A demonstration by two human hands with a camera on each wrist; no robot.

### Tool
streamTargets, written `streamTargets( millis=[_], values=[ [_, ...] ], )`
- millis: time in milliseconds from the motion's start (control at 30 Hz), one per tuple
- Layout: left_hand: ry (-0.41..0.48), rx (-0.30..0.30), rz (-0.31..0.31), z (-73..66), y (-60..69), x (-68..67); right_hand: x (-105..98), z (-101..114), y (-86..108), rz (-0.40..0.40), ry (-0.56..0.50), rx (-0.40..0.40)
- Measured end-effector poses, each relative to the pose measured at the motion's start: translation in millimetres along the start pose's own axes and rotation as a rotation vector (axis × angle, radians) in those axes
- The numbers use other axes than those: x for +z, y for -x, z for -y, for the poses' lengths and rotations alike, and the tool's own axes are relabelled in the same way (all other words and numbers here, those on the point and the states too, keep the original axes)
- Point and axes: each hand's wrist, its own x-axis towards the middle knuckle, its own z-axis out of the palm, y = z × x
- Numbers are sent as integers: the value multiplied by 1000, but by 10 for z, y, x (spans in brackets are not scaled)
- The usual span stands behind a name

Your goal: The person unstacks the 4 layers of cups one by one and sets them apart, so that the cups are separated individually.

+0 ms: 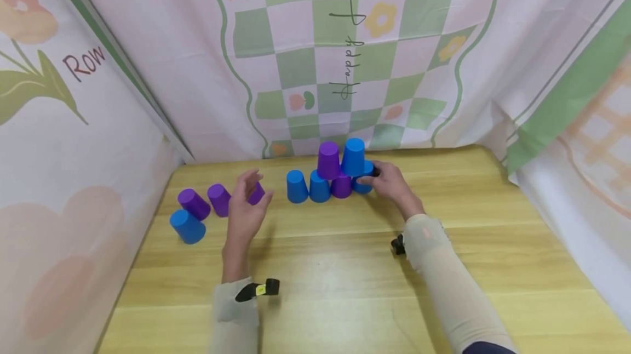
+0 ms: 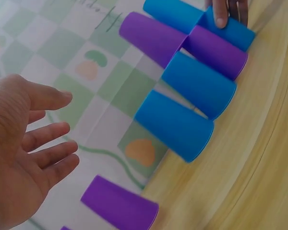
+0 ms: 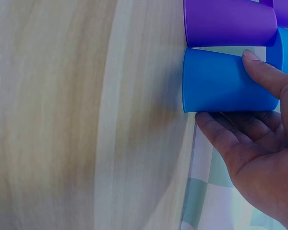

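Note:
Upside-down plastic cups form a two-tier stack at the back of the table. Its bottom row runs blue cup (image 1: 297,187), blue cup (image 1: 319,188), purple cup (image 1: 341,187), blue cup (image 3: 225,81). Above them sit a purple cup (image 1: 328,161) and a blue cup (image 1: 353,156). My right hand (image 1: 391,184) holds the rightmost bottom blue cup, thumb across its front and fingers along its outer side. To the left of the stack, my left hand (image 1: 245,214) hovers with fingers spread, holding nothing. It partly covers a purple cup (image 2: 120,203) in the head view.
At the left stand two purple cups, the nearer-to-centre purple cup (image 1: 218,199) and the outer purple cup (image 1: 194,204), plus a blue cup (image 1: 188,227). A patterned curtain (image 1: 340,41) hangs right behind the wooden table (image 1: 325,288). Curtains also flank both sides.

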Motion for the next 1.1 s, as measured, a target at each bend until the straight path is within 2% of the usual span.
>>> streamTargets(
  millis=[200, 333, 433, 900, 1100],
  values=[
    [44, -3, 35, -26, -36, 163, -8, 3, -3, -3, 4, 1],
    [60, 15, 50, -27, -67, 269, -14, -2, -4, -9, 8, 3],
    [50, 37, 50, -36, -91, 344, -8, -1, -4, -8, 2, -2],
    [36, 61, 96, -81, -198, 629, 3, 1, -10, -14, 9, 1],
    [66, 30, 118, -132, -253, 745, 4, -12, -5, -11, 10, 4]
  ],
)
